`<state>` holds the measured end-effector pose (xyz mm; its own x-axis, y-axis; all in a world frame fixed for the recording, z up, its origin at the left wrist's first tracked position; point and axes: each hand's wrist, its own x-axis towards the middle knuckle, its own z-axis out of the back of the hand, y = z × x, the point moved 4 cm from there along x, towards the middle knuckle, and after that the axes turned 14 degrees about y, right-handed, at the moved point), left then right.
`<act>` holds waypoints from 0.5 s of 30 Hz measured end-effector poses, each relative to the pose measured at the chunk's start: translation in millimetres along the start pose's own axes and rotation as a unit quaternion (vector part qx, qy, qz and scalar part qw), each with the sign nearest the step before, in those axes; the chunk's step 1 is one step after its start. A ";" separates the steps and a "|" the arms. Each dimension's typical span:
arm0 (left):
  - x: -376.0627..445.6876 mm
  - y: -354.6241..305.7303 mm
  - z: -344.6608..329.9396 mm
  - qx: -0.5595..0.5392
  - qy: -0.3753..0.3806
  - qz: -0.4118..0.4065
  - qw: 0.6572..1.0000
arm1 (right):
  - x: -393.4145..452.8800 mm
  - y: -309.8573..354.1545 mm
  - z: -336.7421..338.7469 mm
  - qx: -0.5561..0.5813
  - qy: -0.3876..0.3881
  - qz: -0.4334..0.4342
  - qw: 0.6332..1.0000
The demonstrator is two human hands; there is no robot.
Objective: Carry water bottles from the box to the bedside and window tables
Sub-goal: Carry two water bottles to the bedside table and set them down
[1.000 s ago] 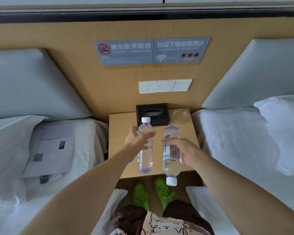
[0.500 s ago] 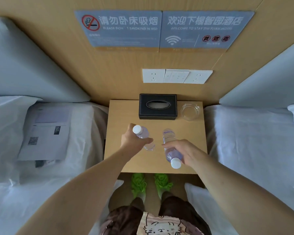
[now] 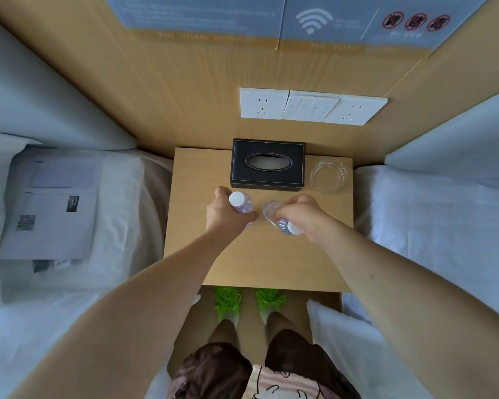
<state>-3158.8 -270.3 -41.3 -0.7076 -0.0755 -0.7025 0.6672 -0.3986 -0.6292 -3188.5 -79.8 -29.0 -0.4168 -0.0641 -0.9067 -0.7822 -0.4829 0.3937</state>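
- left hand (image 3: 226, 216) wraps left water bottle (image 3: 241, 203) around the body below the neck; thumb on the far side, fingers curled around the near side; cap and shoulder stick out above the fist
- right hand (image 3: 300, 216) grips right water bottle (image 3: 274, 216) from above, fingers curled over its body; base pokes out on the far-left side of the fist, cap on the near side
- both bottles over the middle of the bedside table (image 3: 260, 260), side by side, just in front of the black tissue box (image 3: 268, 164); cannot tell if either touches the tabletop
- look: clear plastic, water inside, white screw caps, faint purple tint; labels hidden by the hands
- left bottle: long axis roughly upright, cap up toward the camera
- right bottle: tilted, cap end toward the person and slightly right, base toward the tissue box
- glass ashtray (image 3: 328, 177) at the table's far right corner, apart from both bottles
- papers (image 3: 52, 203) on the left bed
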 end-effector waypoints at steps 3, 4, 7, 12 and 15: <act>9.5 -4.7 1.6 -0.006 -0.001 -0.004 1.000 | 6.2 14.1 -0.9 -0.005 0.002 0.032 0.999; 12.8 -7.0 2.2 -0.010 0.002 -0.004 1.000 | 7.2 18.3 -0.2 -0.004 -0.001 0.044 0.999; 21.1 -12.7 3.1 -0.026 0.003 0.002 1.000 | 10.4 30.7 2.4 -0.006 -0.023 0.087 0.996; 29.2 -16.9 0.6 -0.049 0.006 0.001 0.999 | 12.4 36.9 4.4 0.014 -0.048 0.123 0.991; 28.9 -18.0 3.1 -0.042 0.041 0.002 0.998 | 11.4 28.1 2.1 0.030 -0.029 0.130 0.991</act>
<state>-3191.9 -268.1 -49.2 -0.6857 -0.0004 -0.7279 0.6896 -0.3202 -0.6495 -3216.2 -92.3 -27.9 -0.6327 -0.1286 -0.7637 -0.6699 -0.4040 0.6229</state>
